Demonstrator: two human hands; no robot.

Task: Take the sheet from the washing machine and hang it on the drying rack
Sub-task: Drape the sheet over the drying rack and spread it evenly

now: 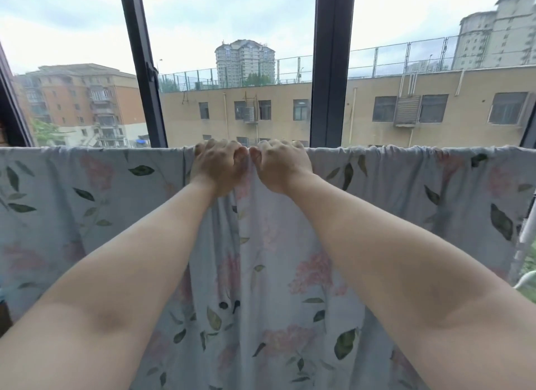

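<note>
The sheet (275, 273) is hanging, draped over a horizontal line that runs the full width of the frame a little above the middle. The bar that carries it is hidden under the cloth, so I cannot see the rack itself. The fabric is pale blue-grey, printed with pink blossoms and dark green leaves. It is gathered into small wrinkles along the top edge and falls in long folds to the bottom of the frame.

Both bare forearms reach up from the lower corners and meet at the centre of that top edge. The left hand (219, 164) sits just left of centre with its fingers curled over the top of the cloth and its thumb on the near side. Its grip is closed round the fold of the sheet. The right hand (280, 166) is just beside it and mirrors it, with the fingers hooked over the edge and the thumb pinching the fabric from the front. The two thumbs are almost touching. Below them the cloth bunches into a narrow vertical pleat.

At the right edge of the frame, past the sheet, a pale tube (522, 246) slants downward. I cannot tell what it belongs to.

Behind the sheet stands a large window with dark frames (330, 70). Through the glass I see a long tan building (377, 108) with a wire fence (377, 58) along its roof. A grey tower block (245, 61) rises in the upper middle, a brick-coloured block (84, 99) stands at the left, and the sky is cloudy.
</note>
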